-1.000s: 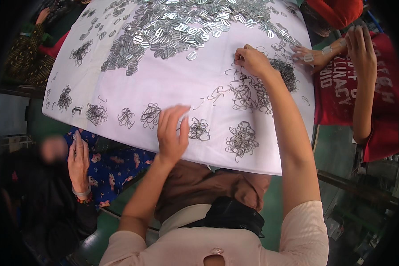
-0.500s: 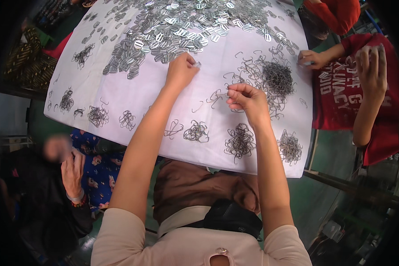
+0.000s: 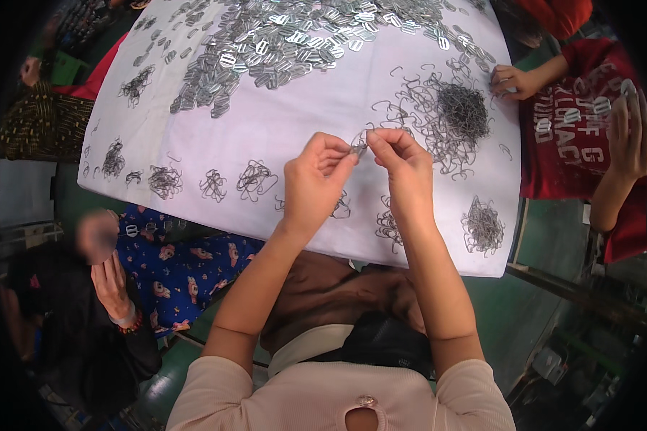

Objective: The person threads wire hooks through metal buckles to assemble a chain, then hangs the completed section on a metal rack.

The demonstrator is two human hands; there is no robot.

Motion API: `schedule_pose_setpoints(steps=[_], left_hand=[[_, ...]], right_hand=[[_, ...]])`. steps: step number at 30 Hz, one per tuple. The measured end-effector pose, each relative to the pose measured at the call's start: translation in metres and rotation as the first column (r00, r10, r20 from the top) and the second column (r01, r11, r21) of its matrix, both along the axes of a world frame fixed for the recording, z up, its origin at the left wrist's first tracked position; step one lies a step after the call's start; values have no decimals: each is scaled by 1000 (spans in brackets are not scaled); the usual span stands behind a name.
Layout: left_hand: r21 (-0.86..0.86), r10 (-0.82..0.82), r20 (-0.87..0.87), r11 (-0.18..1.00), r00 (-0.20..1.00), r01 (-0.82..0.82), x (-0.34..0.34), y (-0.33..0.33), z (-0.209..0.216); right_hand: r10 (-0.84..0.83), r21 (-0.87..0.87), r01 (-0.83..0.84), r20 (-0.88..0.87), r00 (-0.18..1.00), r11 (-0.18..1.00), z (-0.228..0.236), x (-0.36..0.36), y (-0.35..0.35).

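Note:
Over the white-covered table (image 3: 251, 122), my hands meet at their fingertips. My left hand (image 3: 315, 179) pinches a small silver slotted metal buckle (image 3: 357, 149). Thumb and forefinger of my right hand (image 3: 407, 169) are closed on a thin bent wire hook (image 3: 371, 129), brought against the buckle. Whether the two are linked is too small to tell. Beyond my hands spreads a big heap of the same flat buckles (image 3: 280, 54). A dense tangle of wire hooks (image 3: 464, 111) lies right of my right hand, with loose ones scattered around it. My forearms partly cover smaller hook piles near the front edge.
More small hook clusters (image 3: 256, 179) line the table's near left side, and another pile (image 3: 484, 226) sits at the right corner. A co-worker's hand (image 3: 514, 81) rests at the right edge. Another person in dark clothing (image 3: 72, 330) is at the lower left.
My left hand has come back from the buckle heap, toward me and rightward, carrying a buckle to my right hand. The right hand stays nearly in place, still pinching the hook.

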State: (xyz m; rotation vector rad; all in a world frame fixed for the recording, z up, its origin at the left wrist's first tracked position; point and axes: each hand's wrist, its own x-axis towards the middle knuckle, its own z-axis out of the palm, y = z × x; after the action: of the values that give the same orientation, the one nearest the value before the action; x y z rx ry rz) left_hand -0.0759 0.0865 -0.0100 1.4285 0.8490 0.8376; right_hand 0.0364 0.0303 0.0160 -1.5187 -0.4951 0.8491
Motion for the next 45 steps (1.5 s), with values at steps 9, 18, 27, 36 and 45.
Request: schedule_pose_setpoints(steps=[9,18,27,36,45], left_hand=[[425,114,-206,905,972,-16,-1,51,-14],[761,496,-464,648,734,43,-23,181,-58],[-66,0,-64,998,998,-4,-12,86,3],[49,65,77,996,995,-69,-13,39,31],[15,159,112,987,981,-161,-28,56,23]], right_hand=[[-77,194,79,-21,997,978,-9,15,-4],[-87,190,74,58,995,979,-5,15,-13],[14,208,-53,186,982,977,-11,-6,6],[6,166,-108,520,854,980,-13,-19,24],[-19,166,-69,476,879,984,-7,-17,24]])
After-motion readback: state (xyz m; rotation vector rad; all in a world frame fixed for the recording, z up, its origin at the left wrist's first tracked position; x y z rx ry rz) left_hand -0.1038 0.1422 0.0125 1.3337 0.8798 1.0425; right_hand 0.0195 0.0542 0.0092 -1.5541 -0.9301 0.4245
